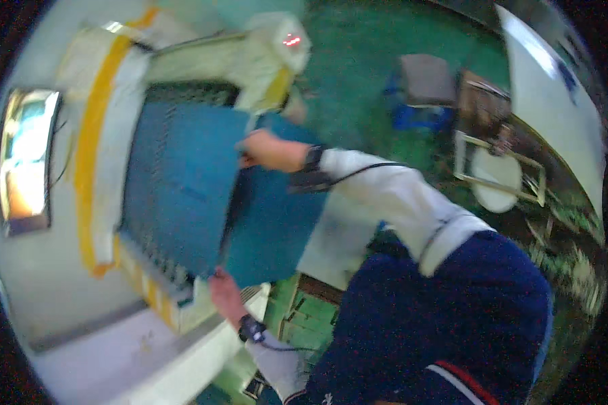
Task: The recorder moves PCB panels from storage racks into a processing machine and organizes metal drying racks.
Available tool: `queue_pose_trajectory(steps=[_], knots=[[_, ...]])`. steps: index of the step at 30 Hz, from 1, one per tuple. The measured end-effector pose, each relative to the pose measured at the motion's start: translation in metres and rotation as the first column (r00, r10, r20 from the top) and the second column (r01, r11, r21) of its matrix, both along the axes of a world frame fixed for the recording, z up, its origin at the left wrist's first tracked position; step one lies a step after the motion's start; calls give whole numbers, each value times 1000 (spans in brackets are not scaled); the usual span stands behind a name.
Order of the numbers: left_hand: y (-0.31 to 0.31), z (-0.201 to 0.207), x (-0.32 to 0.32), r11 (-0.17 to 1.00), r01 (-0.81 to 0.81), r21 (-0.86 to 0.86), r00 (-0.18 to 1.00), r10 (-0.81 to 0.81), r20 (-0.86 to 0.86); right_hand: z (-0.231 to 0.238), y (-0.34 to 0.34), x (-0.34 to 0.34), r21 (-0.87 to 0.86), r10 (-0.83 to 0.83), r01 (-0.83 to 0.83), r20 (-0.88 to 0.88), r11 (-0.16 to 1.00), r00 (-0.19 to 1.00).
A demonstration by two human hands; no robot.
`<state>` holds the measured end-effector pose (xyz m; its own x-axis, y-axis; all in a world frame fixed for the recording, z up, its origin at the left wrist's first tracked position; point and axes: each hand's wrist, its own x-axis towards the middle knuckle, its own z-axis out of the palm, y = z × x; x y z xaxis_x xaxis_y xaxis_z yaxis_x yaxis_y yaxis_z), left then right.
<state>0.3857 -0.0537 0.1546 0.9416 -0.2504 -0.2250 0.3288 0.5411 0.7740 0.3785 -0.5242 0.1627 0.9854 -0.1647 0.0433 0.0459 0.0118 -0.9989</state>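
Note:
A flat blue sheet (182, 162) lies over the dark, studded bed (157, 250) of a pale machine. Its near edge runs between my two hands, with a dark gap beneath. My right hand (267, 148), in the upper part of the view, is closed on that edge close to one corner. Lower down, my left hand (226, 290) pinches the same edge at its other end. A second blue surface (277, 223) sits under and beside the edge, nearer to me; whether it is a separate sheet I cannot tell. Motion blurs the fingers somewhat.
The white machine frame (132, 74) carries yellow stripes, and a unit with a red-lit display (292, 42) is at its far corner. A bright screen (30, 155) stands at the left. On the green floor are a grey-topped blue stool (427, 81) and a pale rectangular frame (537, 179).

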Motion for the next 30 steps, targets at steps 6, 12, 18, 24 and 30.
queue_pose_trajectory(steps=[6, 12, 18, 24, 30], knots=[[-38, 6, 6, 998, 48, -43, 990, -54, -130, 8, -10, 2, 675, -222, 384, -317, 630, 922], [-37, 4, 15, 1000, -17, 5, 984, 18, -176, 16, -5, 4, 596, -294, 449, -344, 666, 892], [14, -1, 43, 952, 222, -212, 952, -259, -162, 32, 10, 15, 653, -256, 419, -334, 631, 907], [-12, 0, 44, 997, 21, -77, 990, -31, -135, 26, 3, 8, 613, -298, 435, -318, 659, 900], [-17, 8, 41, 1000, -20, -24, 979, 14, -201, 12, 13, -13, 655, -324, 399, -240, 642, 915]])
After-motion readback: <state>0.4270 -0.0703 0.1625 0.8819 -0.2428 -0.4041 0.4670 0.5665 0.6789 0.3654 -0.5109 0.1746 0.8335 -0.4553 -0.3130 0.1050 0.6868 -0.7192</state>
